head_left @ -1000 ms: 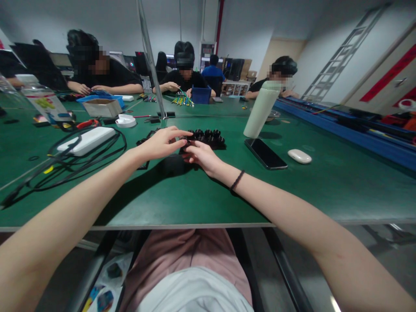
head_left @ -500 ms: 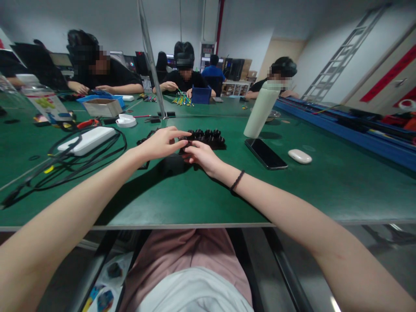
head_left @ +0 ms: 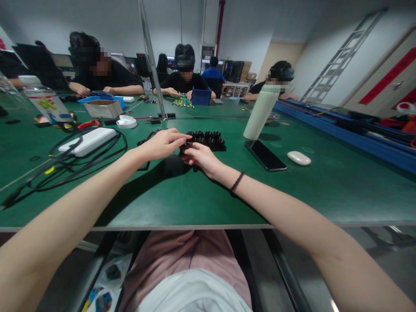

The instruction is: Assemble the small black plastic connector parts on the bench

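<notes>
Black knobbed parts (head_left: 211, 140) on green table (head_left: 195, 206), just beyond the right hand's fingers. Left to right: white box (head_left: 89, 142), cable looped round it, left of the left hand (head_left: 167, 142). Left hand: fingers loosely spread, at the parts' near end; grip unclear. Right hand (head_left: 203, 158): fingers curled narrow, touching left fingertips or nearly; whether it holds anything, cannot tell. Bottle (head_left: 261, 113), phone (head_left: 265, 155): right of that hand.

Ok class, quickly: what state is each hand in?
Left hand: fingers at the black parts; grip cannot be told.
Right hand: fingers curled there too; grip cannot be told.
</notes>
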`<action>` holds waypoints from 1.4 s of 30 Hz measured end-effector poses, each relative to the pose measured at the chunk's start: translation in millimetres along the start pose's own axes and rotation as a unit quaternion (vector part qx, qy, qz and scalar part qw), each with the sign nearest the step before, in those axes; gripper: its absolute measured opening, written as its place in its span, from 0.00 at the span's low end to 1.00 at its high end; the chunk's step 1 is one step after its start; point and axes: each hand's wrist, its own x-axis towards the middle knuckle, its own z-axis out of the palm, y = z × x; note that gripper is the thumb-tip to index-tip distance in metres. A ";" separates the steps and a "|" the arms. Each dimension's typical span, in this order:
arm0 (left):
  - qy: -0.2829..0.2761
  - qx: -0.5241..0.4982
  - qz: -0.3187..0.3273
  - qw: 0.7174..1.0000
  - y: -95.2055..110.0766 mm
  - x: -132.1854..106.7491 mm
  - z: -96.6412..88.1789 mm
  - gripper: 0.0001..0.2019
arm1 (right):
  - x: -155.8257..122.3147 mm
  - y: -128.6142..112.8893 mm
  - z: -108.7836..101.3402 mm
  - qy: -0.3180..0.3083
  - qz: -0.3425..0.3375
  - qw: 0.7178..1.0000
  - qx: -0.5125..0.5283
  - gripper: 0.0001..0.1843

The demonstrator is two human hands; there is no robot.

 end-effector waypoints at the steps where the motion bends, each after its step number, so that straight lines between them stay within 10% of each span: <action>1: -0.003 0.000 0.000 1.000 0.4 0.0 -0.2 0.26 | 0.0 0.1 0.0 -0.001 0.000 1.000 -0.003 0.07; 42: 0.043 0.048 -0.049 0.997 6.6 0.7 -5.5 0.27 | -3.5 -2.9 2.3 0.010 0.003 1.000 -0.003 0.09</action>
